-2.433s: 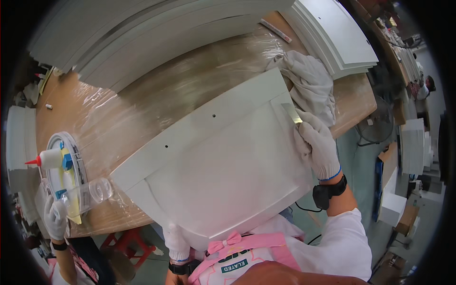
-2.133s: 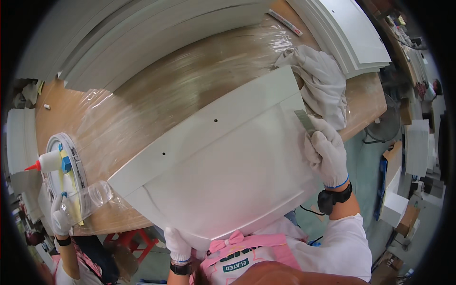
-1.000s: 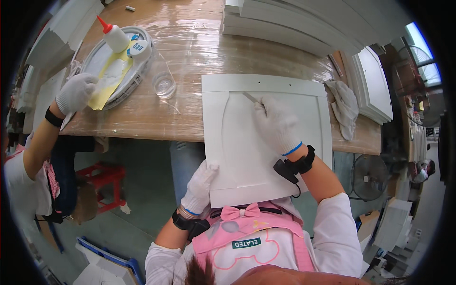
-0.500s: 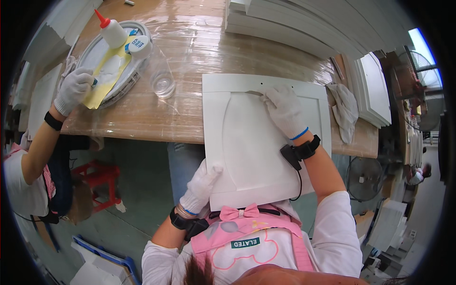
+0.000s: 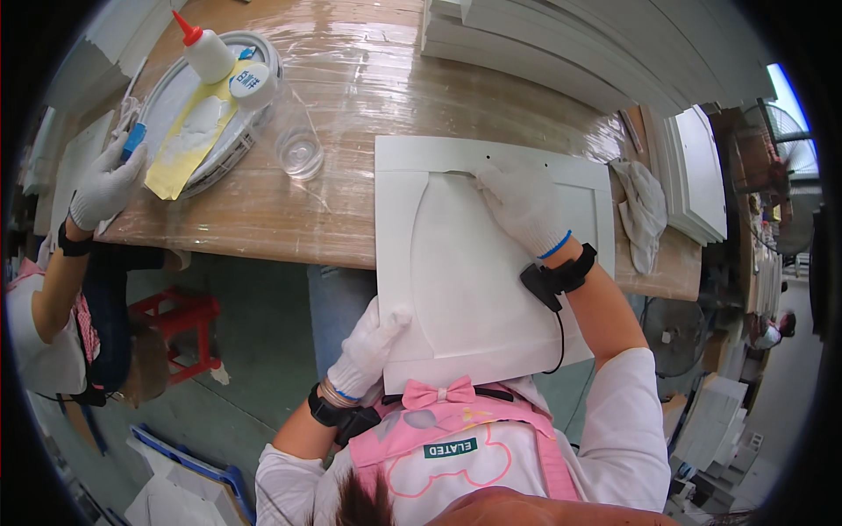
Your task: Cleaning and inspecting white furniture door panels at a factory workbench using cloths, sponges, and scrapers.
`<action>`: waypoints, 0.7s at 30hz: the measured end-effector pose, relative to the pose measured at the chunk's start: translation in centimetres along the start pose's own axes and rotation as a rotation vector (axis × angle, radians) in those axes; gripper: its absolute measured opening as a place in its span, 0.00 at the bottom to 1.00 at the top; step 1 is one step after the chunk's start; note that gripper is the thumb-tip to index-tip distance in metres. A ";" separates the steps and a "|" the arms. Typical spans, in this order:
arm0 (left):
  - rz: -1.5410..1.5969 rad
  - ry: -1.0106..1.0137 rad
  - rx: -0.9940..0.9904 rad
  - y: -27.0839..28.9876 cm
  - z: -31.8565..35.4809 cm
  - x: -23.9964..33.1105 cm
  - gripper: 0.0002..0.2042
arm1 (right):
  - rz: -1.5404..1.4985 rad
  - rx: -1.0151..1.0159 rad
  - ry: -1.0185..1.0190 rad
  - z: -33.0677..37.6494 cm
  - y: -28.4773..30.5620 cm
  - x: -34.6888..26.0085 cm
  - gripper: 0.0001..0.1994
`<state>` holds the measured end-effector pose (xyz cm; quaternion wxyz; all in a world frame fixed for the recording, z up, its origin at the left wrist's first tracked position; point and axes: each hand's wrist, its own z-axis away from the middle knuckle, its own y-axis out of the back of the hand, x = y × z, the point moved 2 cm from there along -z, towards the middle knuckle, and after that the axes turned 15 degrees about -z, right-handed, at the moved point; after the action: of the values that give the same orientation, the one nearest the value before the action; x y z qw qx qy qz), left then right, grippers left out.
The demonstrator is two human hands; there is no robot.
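A white framed panel (image 5: 491,263), like a cabinet door, lies partly on the table and partly over my lap. My left hand (image 5: 373,346), in a white knit glove, is closed around its lower left edge. Near the panel's far edge, my gloved right hand (image 5: 522,206) presses down with fingers together. A thin dark-edged piece (image 5: 458,173) sticks out from its fingertips along the inner frame seam; most of it is hidden under the hand, so its kind is unclear. Two small dark holes show in the panel's far rail.
Left on the wrapped table (image 5: 351,88) are a white bucket lid (image 5: 167,110), yellow sheet with white paste (image 5: 189,145), red-tipped squeeze bottle (image 5: 209,57) and clear cup (image 5: 300,151). A co-worker's gloved hand (image 5: 101,188) holds a blue tool. White boards (image 5: 526,53) and a rag (image 5: 645,210) lie beyond.
My right hand has slid slightly left and nearer along the panel's far seam. My left hand keeps its hold. The co-worker's hand has moved left, away from the yellow sheet, with the blue tool.
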<state>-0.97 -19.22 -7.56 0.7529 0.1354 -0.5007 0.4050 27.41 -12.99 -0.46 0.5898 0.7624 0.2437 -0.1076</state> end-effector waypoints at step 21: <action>0.103 0.074 -0.037 0.1 0.3 0.4 0.25 | -0.398 -0.211 -0.130 2.0 -1.1 -2.4 0.12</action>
<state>-1.16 -19.19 -7.11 0.7514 0.0803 -0.4862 0.4387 25.06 -15.25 -0.82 0.6477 0.6251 0.3606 -0.2445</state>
